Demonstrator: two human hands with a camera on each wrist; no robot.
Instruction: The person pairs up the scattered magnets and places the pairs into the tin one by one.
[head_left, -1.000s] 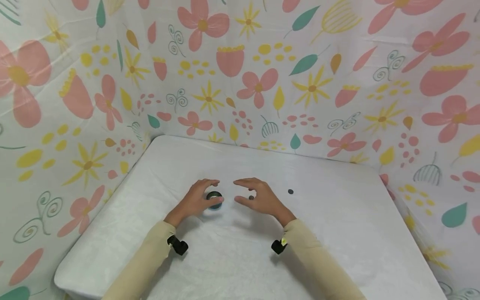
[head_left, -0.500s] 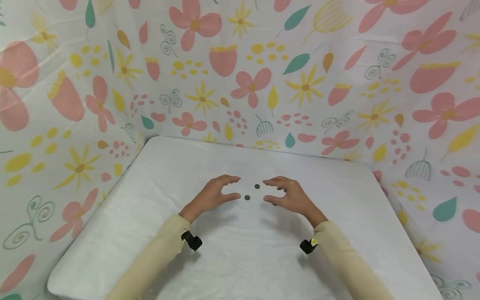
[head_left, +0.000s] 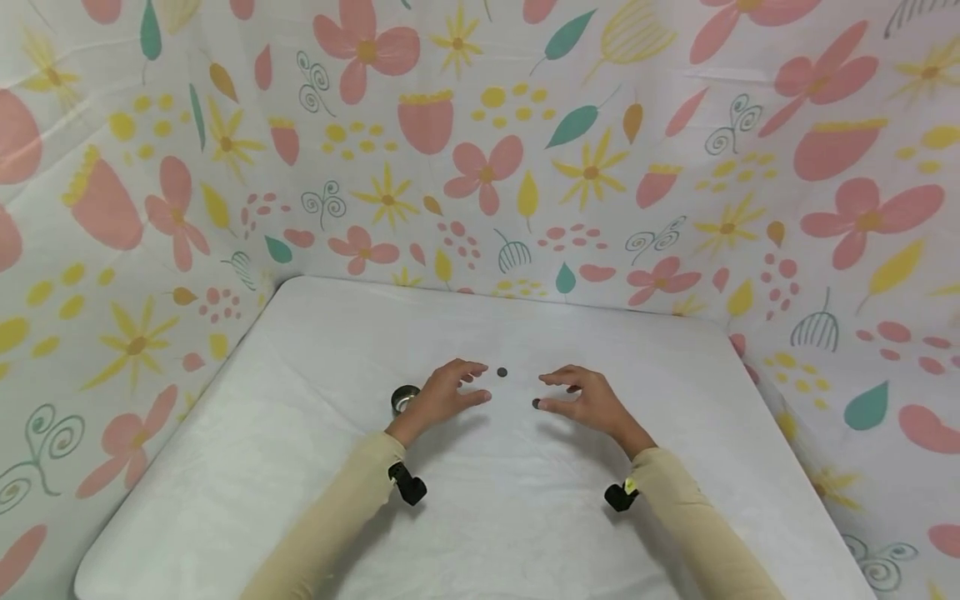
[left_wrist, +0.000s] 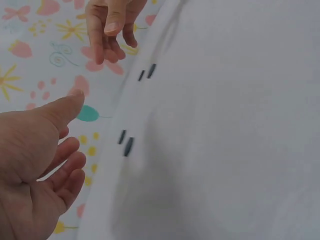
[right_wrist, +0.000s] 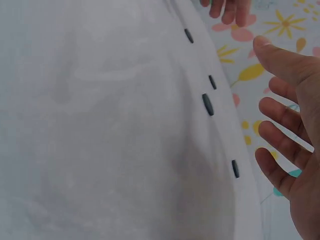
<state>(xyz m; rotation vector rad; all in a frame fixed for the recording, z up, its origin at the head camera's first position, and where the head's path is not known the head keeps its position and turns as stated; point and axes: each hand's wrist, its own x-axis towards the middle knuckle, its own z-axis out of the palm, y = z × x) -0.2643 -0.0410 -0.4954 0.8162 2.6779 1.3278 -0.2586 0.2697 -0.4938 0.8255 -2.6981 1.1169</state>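
Both hands have shifted rightward, left hand (head_left: pixel 444 395) and right hand (head_left: pixel 594 400) spread and holding nothing, and the dark round container (head_left: pixel 402 393) reappears left of centre, dark discs (head_left: pixel 502 372) mid-frame seemingly within reach!

Head view from above, facing forward and down, close wrist views sharing both hands (left_wrist: pixel 35 150) (left_wrist: pixel 114 22)

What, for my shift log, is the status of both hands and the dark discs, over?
Left hand, right hand: both empty. Four dark discs on the white table, ungripped. Left hand partly hides a dark round object in head view.
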